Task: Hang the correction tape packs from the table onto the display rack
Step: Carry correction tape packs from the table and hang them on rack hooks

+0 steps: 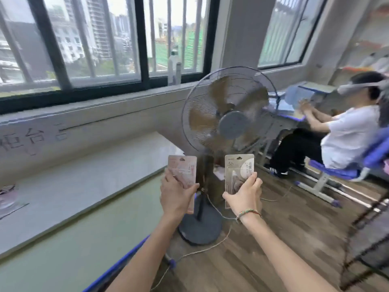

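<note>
Each hand's grip pinches an upright pack's lower part: left hand (175, 197) pink pack (182, 172), right hand (245, 196) beige pack (239, 173).

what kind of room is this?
Likely a classroom or office used for data recording: school-style desks by barred windows, a standing fan, and a seated person wearing a headset.

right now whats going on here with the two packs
A person holds one correction tape pack in each hand, both upright and out in front. The left hand grips the pink pack; the right hand grips the beige pack. Both are off the green table, held above the floor in front of a standing fan. A dark rack frame shows at the right edge, so neither pack is hung yet. Another person sits further back.
</note>
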Available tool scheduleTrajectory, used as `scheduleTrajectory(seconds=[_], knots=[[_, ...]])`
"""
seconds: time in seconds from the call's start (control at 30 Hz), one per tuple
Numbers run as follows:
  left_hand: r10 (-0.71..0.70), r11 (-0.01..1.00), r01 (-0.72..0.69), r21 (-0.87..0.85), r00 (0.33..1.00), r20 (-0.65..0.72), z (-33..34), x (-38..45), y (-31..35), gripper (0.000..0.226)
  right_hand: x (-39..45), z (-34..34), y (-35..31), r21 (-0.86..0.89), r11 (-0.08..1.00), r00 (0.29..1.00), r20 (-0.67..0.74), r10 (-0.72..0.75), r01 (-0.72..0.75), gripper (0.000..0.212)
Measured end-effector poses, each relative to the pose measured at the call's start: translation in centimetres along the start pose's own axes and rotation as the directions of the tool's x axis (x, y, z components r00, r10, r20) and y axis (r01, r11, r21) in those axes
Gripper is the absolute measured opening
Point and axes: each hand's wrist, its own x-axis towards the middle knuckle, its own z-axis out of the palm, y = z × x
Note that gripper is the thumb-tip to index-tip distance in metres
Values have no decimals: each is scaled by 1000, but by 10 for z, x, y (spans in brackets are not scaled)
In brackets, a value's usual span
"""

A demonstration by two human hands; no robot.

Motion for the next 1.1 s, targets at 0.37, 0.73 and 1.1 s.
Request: scheduleTrajectory(seconds=[0.37, 0.73, 1.1], knots=[[382, 924, -349, -156, 833, 401, 246, -214, 228, 106, -4, -234, 314, 25, 881, 817, -364, 447, -472, 112], [552, 820, -486, -303, 531, 643, 424, -461, 373, 96, -64, -409, 575, 90, 663, 523, -540, 660, -743, 113], [594, 733, -565, -379, 259, 762, 575, -647, 481, 98, -97, -515, 776, 207, 447, 261, -575, 775, -870, 113]])
